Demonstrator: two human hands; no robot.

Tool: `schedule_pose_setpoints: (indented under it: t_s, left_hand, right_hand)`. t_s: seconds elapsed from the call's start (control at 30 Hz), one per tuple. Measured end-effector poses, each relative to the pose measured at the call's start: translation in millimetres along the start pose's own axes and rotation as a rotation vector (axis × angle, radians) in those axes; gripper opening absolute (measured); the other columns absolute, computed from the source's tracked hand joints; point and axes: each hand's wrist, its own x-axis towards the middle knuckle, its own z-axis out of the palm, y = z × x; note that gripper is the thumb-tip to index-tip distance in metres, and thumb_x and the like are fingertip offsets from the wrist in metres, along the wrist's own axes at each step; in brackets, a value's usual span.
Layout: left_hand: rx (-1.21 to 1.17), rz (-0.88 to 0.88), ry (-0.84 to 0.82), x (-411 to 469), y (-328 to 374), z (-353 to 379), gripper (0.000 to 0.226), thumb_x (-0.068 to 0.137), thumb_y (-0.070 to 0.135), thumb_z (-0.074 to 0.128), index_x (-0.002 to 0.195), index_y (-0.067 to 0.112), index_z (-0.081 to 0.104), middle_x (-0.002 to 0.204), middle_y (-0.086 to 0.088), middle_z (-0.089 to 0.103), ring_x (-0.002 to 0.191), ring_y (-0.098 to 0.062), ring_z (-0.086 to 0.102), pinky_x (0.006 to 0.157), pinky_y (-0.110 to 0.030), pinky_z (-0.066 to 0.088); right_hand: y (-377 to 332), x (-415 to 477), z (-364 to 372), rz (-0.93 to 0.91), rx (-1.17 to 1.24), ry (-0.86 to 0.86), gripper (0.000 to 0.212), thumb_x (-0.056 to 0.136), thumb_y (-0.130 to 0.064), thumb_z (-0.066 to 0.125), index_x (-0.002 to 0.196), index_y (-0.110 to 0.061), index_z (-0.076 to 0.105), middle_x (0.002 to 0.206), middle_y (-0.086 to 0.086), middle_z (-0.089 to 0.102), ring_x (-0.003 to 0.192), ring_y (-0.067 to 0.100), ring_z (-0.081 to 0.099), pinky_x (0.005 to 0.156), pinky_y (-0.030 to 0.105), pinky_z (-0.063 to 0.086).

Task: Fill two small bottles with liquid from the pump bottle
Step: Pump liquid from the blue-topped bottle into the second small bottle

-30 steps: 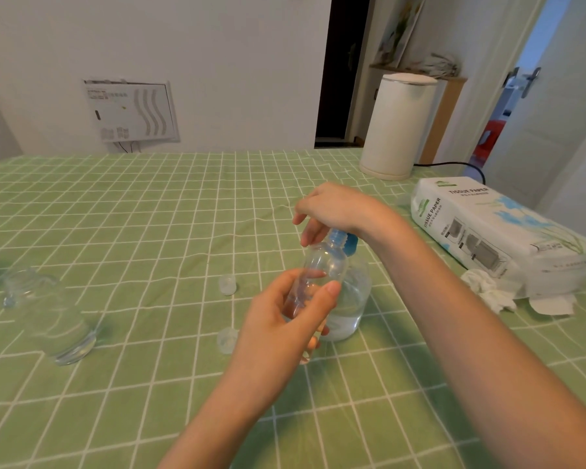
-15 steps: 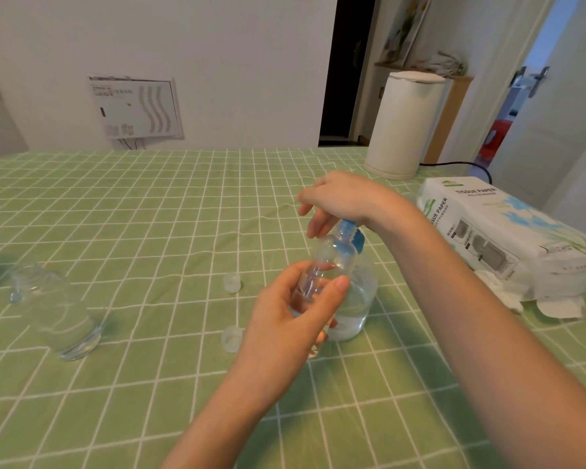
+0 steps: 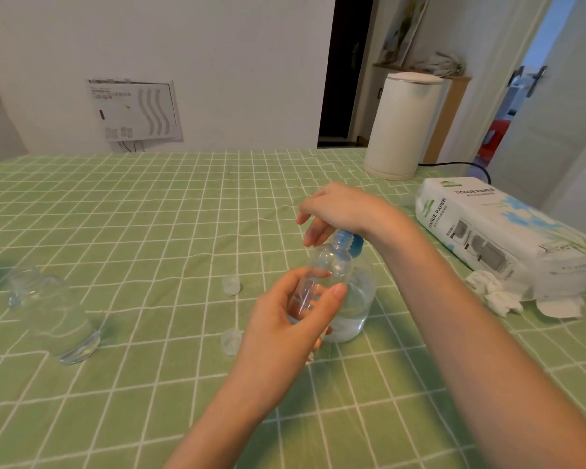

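Above green cloth [image 3: 149, 214]: left hand [image 3: 285, 319] grips small bottle [image 3: 329, 262]; right hand [image 3: 339, 208] (fingers [image 3: 315, 233] relaxed) presses pump bottle [image 3: 359, 299].

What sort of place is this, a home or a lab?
Most likely a home, probably a dining area: a green checked tablecloth, a pack of tissue paper, a white corded appliance, and an open interior door leading to another room.

1. The small clear plastic bottle [image 3: 330, 265] looks smooth and shiny.
2. The big clear plastic pump bottle [image 3: 359, 299] is glossy, with a smooth blue plastic top [image 3: 345, 238].
3. The green checked tablecloth [image 3: 149, 214] is matt cloth, a bit wrinkled.
4. The white tissue pack [image 3: 481, 218] has shiny plastic wrap; the crumpled white tissues [image 3: 491, 294] are soft, matt paper.
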Motion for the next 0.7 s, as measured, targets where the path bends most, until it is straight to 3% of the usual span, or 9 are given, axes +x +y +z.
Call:
schedule_pose_setpoints:
  t_s: [0.13,0.23,0.5,0.57,0.7]
  left_hand:
    - [0.021,0.03,0.003,0.7,0.2,0.2,0.031,0.065,0.05,0.062,0.092,0.036,0.066,0.079,0.003,0.071,0.059,-0.001,0.06,0.051,-0.012,0.047]
    - [0.034,0.04,0.002,1.0,1.1,0.6,0.028,0.066,0.052,0.061,0.091,0.042,0.066,0.08,0.008,0.072,0.061,-0.002,0.062,0.053,-0.013,0.049]
    - [0.026,0.045,0.003,1.0,3.2,0.2,0.025,0.067,0.05,0.061,0.09,0.041,0.066,0.08,0.009,0.072,0.06,-0.002,0.063,0.051,-0.013,0.049]
    - [0.021,0.045,0.001,1.2,2.7,0.0,0.026,0.066,0.05,0.061,0.091,0.041,0.066,0.08,0.008,0.072,0.06,-0.002,0.062,0.052,-0.013,0.048]
    - [0.017,0.042,0.001,0.7,0.7,0.1,0.031,0.065,0.051,0.062,0.092,0.038,0.067,0.08,0.001,0.071,0.058,-0.003,0.06,0.052,-0.014,0.048]
  right_hand:
    - [-4.4,-1.3,-6.4,-0.025,-0.039,0.022,0.029,0.094,-0.026,0.044,0.104,-0.009,0.066,0.085,0.008,0.074,0.101,0.03,0.066,0.095,0.04,0.049]
    - [-10.5,0.4,-14.7,-0.003,-0.135,0.01,0.032,0.095,-0.032,0.045,0.107,-0.01,0.065,0.097,0.01,0.073,0.1,0.027,0.067,0.076,0.031,0.048]
    - [-10.5,0.2,-12.3,-0.013,-0.119,-0.007,0.03,0.095,-0.028,0.043,0.102,-0.011,0.067,0.085,0.006,0.074,0.098,0.025,0.068,0.063,0.026,0.044]
    - [-9.7,0.0,-11.4,-0.018,-0.097,-0.01,0.029,0.095,-0.026,0.043,0.101,-0.011,0.067,0.078,0.003,0.073,0.097,0.025,0.068,0.067,0.027,0.047]
    - [-4.1,0.4,-5.8,-0.018,-0.065,-0.025,0.026,0.094,-0.023,0.043,0.097,-0.011,0.065,0.074,0.003,0.071,0.096,0.027,0.066,0.092,0.038,0.048]
